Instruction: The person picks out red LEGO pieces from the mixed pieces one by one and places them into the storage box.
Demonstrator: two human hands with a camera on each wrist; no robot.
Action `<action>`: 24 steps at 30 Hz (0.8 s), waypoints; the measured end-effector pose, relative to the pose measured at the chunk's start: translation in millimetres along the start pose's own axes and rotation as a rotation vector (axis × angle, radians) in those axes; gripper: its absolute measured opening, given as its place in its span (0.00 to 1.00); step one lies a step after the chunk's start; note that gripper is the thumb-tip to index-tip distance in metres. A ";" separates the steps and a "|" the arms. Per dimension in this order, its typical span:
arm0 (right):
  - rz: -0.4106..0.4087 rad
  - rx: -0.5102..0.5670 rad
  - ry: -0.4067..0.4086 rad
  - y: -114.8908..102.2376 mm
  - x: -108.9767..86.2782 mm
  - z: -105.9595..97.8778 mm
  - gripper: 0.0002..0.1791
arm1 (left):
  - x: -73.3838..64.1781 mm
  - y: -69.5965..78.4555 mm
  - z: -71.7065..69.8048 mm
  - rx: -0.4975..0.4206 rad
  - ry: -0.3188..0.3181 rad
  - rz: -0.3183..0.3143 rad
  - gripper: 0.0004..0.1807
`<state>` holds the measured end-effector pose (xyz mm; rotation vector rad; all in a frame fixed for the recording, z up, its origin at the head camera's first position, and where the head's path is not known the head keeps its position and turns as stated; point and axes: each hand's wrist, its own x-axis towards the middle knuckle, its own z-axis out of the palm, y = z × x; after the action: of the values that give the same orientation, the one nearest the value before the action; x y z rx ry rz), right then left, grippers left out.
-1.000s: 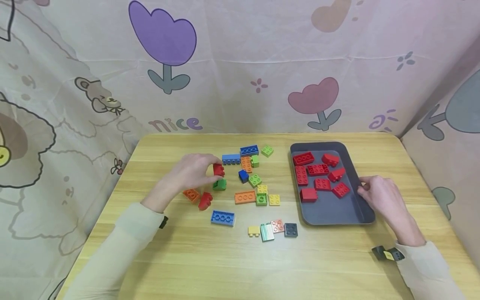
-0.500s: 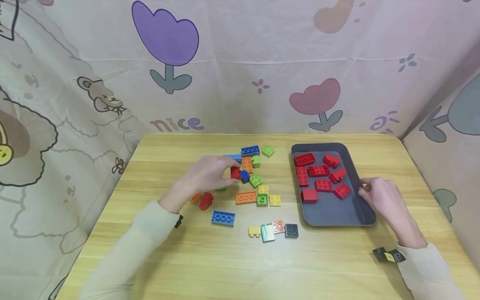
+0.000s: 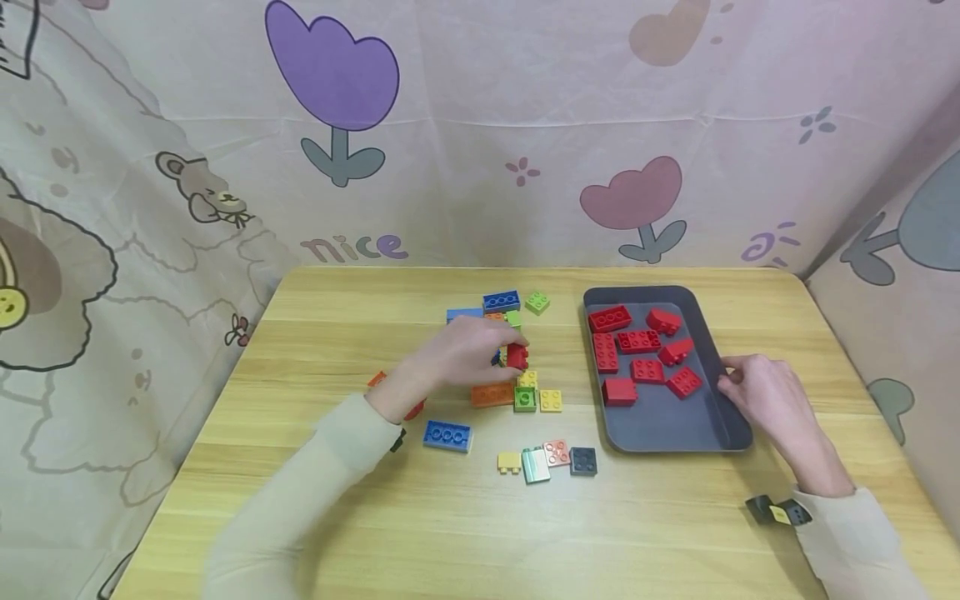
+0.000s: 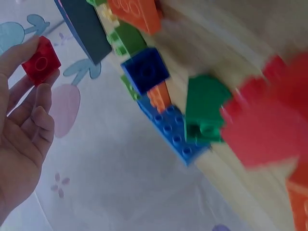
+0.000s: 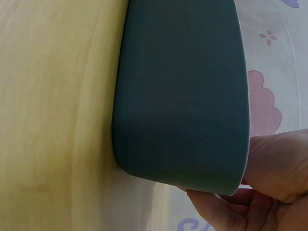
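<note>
Between thumb and fingertips, my left hand [image 3: 472,352] pinches a small red toy brick [image 3: 517,357] above the loose bricks. In the left wrist view the same red brick [image 4: 42,61] shows its hollow underside, held up over the table. My right hand [image 3: 768,398] grips the right rim of a dark grey tray [image 3: 660,429]. The right wrist view has the thumb on one side of the tray wall [image 5: 183,96] and fingers on the other. Several red bricks, such as a plain block [image 3: 618,392], lie in the tray.
Loose bricks lie left of the tray: a blue one [image 3: 447,436], an orange one [image 3: 491,395], a yellow one [image 3: 551,401] and a black one [image 3: 582,461]. A green arched brick [image 4: 207,106] and a blurred red brick [image 4: 269,120] show close up. A printed cloth [image 3: 480,125] hangs behind the table.
My left hand has carried the red brick rightward across the loose bricks, toward the tray. The right hand and the tray have stayed in place.
</note>
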<state>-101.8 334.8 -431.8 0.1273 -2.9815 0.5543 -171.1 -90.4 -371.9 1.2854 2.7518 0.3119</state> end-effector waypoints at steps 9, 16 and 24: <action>0.011 0.005 -0.008 0.1 0.5 -0.9 0.20 | 23.3 15.0 17.9 -0.057 -0.055 0.067 0.25; 0.008 0.003 -0.006 0.6 0.4 -1.1 0.21 | 39.3 28.2 24.4 -0.039 -0.063 0.144 0.24; -0.007 -0.001 -0.008 1.2 -0.2 -1.0 0.20 | 54.7 43.1 30.9 -0.037 -0.086 0.168 0.26</action>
<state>-101.7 336.3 -431.3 0.1400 -2.9879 0.5523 -168.8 -17.0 -392.1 1.4871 2.5611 0.3111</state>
